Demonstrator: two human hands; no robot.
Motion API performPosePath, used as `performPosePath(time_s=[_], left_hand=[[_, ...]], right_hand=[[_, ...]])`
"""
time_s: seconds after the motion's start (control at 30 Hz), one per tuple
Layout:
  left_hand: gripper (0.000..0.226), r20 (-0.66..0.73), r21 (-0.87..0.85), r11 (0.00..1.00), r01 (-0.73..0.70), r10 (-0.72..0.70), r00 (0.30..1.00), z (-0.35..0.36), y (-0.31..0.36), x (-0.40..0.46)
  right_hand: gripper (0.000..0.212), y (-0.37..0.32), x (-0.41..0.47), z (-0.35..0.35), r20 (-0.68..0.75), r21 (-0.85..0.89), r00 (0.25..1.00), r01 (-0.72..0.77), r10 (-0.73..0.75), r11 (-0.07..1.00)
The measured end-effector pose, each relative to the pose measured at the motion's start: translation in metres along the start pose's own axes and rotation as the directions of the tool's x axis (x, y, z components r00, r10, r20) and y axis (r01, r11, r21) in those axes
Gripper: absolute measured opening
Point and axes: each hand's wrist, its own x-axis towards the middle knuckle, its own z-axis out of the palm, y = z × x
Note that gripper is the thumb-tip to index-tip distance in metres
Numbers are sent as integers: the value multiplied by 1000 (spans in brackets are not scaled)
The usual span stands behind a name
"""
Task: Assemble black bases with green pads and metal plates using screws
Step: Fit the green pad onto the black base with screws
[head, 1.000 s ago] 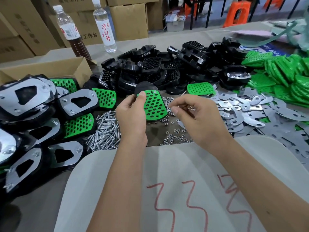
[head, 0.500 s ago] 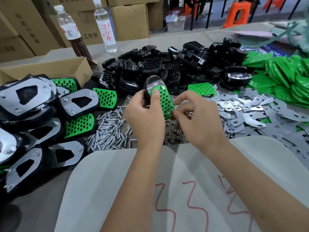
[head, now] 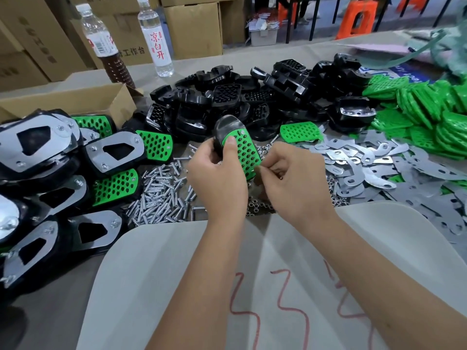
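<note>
My left hand grips a black base with a green perforated pad fitted on it, thumb pressed on the pad's upper left, the part tilted upright above the table. My right hand has its fingertips pinched at the pad's lower right corner; what they pinch is too small to tell. Loose screws lie in a heap left of my hands, small nuts under them. Black bases are piled behind, green pads at the right, metal plates beside them.
Finished assemblies with metal plates and green pads are stacked at the left. A cardboard box and two bottles stand behind them. A grey-white board with red scribbles lies under my forearms.
My left hand lifted and turned the base and pad from lying flat to tilted upright and moved right. My right hand came in to the pad's lower corner.
</note>
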Motion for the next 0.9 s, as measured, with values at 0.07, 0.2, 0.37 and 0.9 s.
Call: performPosePath(time_s=[0.07,0.2,0.37,0.9], left_hand=[[14,23,-9,1000,-2,2,1000,1,1,-2],[15,38,-65,997,42,-39,999,2,-3,-1],[13,87,-122,991,54,-43,995,4,-2,-2],[19,163,-379,861,339,-298,940,6,8,2]], right_hand=[[21,0,0,0,-14,36,997,-80,80,996],[20,0,-1,0,-5,-118,995,96,-97,988],[25,6,4,0,36,95,984,-175,172,980],[15,9,12,-9,220,589,914,-404,342,700]])
